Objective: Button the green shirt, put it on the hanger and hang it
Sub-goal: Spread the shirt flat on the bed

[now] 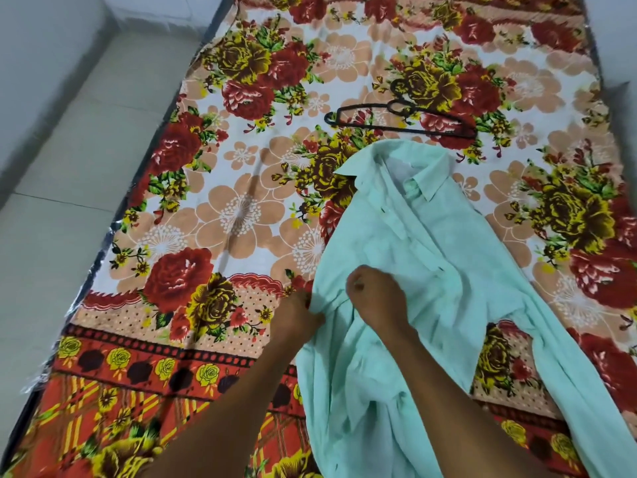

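Your left hand (300,313) and right hand (375,294) both pinch the green shirt (424,243) mid-placket, probably mating a button; it lies toward the bed's (241,208) right edge, hanger (396,120) beyond its collar.

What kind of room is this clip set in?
Probably a bedroom: a mattress under a floral bedsheet, pale floor tiles beside it, and a mint-green button shirt with a black hanger on the sheet.

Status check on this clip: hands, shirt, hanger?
Both hands pinching shirt front, left, right. Shirt flat on bedsheet, collar open. Hanger lies untouched beyond collar.
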